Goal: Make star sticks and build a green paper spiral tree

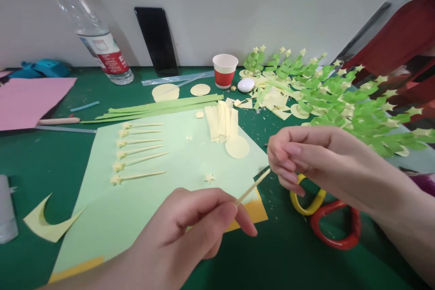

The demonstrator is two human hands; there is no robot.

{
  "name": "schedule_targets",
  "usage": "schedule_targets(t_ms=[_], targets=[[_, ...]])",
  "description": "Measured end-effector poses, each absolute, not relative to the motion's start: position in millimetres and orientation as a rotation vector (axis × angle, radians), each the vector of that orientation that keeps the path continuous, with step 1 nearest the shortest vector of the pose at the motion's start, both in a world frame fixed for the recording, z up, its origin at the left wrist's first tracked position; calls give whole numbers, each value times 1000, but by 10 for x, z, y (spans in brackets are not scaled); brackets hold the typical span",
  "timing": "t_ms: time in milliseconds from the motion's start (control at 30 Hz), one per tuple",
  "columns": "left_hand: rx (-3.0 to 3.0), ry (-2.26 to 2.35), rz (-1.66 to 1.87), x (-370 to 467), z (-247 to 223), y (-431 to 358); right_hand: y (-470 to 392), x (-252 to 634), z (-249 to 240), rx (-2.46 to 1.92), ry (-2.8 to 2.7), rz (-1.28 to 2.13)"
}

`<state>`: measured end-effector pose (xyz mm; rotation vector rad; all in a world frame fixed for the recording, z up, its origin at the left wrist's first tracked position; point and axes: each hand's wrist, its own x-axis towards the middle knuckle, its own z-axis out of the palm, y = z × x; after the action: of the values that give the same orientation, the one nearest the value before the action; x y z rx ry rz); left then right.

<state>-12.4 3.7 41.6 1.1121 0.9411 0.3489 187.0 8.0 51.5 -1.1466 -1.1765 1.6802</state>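
My left hand [200, 222] pinches a thin pale yellow stick [253, 186] between thumb and fingers, its free end pointing up to the right. Close to that end is my right hand [302, 156], fingers curled and thumb pressed against them; whatever it may hold is hidden. Under and beyond the left hand lies a light green sheet [102, 217]. On it are several star-tipped sticks [142, 150] in a row, a loose paper star [210, 178], a bundle of cream paper strips [221, 120] and a cream paper disc [237, 147].
Scissors [336, 224] with red and yellow handles lie under my right wrist. Green leafy paper sprigs with stars [356, 108] crowd the right. Along the wall stand a paper cup [225, 72], a phone [157, 41] and a bottle [108, 52]. Green strips [163, 107] lie before them.
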Motion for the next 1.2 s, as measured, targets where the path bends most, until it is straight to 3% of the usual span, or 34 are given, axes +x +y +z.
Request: schedule_targets(t_ms=[967, 1200], targets=[[1112, 904, 325, -154, 418, 50, 105, 1904, 504, -1248, -1312, 1272], [1046, 886, 276, -132, 419, 58, 274, 1980, 503, -1532, -1463, 785]])
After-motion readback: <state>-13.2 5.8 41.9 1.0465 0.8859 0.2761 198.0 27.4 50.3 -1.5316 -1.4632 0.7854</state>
